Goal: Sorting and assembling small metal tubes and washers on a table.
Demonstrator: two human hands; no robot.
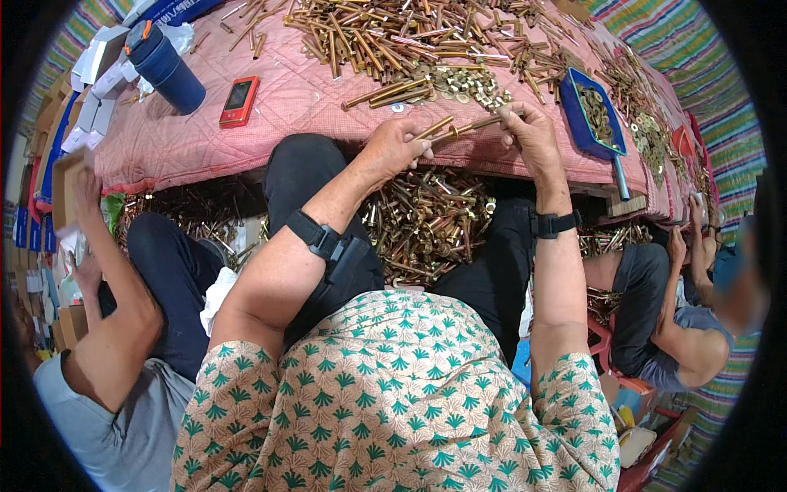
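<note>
My left hand (398,149) is closed on a long brass-coloured bolt (435,129), its end sticking out past the fingertips. A second bolt (469,127) stretches across between my hands. Its far end is pinched by the fingers and thumb of my right hand (531,138); its near end lies at my left fingertips. Both hands hover over the front edge of the pink quilted table cover (307,111). Just beyond them lie several loose bolts (389,93), some washers (447,82) and small nuts (485,88).
A big heap of bolts (369,37) covers the table's back. A blue tray (567,102) with washers is at right; a red handheld device (238,102) and blue bottle (168,70) are at left. More bolts (426,217) fill the space below. People sit on both sides; one holds a cardboard box (67,189).
</note>
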